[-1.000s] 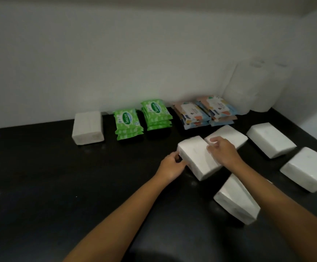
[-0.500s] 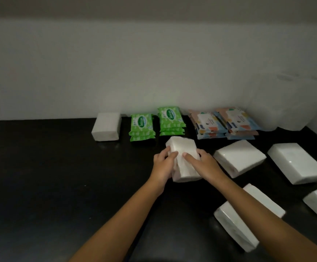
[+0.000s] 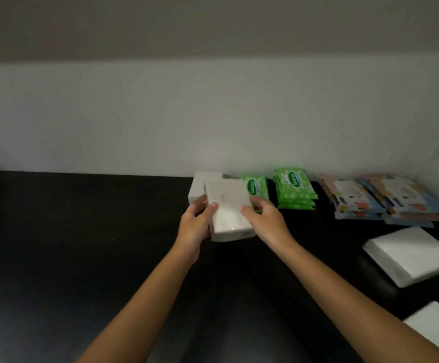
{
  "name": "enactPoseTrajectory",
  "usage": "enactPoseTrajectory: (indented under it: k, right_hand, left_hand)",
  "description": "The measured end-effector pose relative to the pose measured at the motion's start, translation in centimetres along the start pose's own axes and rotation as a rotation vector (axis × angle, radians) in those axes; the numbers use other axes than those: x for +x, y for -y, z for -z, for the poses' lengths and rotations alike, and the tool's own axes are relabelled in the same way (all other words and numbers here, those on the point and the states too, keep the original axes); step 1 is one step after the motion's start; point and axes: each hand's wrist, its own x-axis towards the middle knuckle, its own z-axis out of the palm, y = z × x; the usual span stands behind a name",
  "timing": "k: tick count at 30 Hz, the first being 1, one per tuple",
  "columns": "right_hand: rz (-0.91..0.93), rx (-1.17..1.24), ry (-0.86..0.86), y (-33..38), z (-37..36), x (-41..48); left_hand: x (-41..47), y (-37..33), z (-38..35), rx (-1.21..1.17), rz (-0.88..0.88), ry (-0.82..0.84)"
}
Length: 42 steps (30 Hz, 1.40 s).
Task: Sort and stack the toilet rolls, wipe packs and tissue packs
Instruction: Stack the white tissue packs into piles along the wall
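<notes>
While both arms are reaching out over the black table, the left hand and the right hand are gripping a white tissue pack between them. The left hand is curling around the pack's left edge with its thumb lying on top, and the right hand is pressing against the right edge, fingers partly closed. Just behind the held pack, at its far left, another white tissue pack is sitting against the wall. To the right, two piles of green wipe packs are lying, then the colourful packs. Two loose tissue packs are resting near the right edge.
</notes>
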Motion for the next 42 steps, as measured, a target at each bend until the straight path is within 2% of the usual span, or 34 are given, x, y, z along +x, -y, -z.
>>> enactPoseTrajectory:
  k: [4,7,12,15,20,26,33,37,42]
  right_hand:
    - [-0.031,0.091,0.01,2.1,-2.1,2.0]
    - [-0.14,0.192,0.059,3.5,-3.7,4.0]
    - [-0.13,0.165,-0.017,4.5,-5.5,8.1]
    - [-0.104,0.119,-0.073,4.7,-6.6,9.9]
    - [-0.105,0.026,-0.147,4.2,-7.6,12.4]
    - [-0.113,-0.095,-0.137,2.7,-8.6,13.9]
    - [-0.112,-0.073,-0.141,2.3,-8.7,14.1]
    - [-0.109,-0.139,-0.118,2.4,-8.7,14.0]
    - [-0.127,-0.1,-0.119,3.0,-8.2,13.6]
  left_hand:
    - [2.8,-2.7,2.5,0.04,0.003,0.008]
    - [5.4,-4.0,3.7,0.098,-0.024,0.036]
    - [10.1,-5.2,4.7,0.314,-0.135,0.086]
    - [12.7,-5.6,4.9,0.316,-0.13,0.147]
    - [16.1,-4.9,4.7,0.346,-0.118,0.135]
    - [17.8,-3.2,4.8,0.291,-0.069,0.131]
    - [18.3,-2.3,4.9,0.136,-0.002,0.109]
    - [18.0,-2.2,4.9,0.088,0.023,0.096]
    - [17.2,-3.3,4.8,0.183,0.001,0.089]
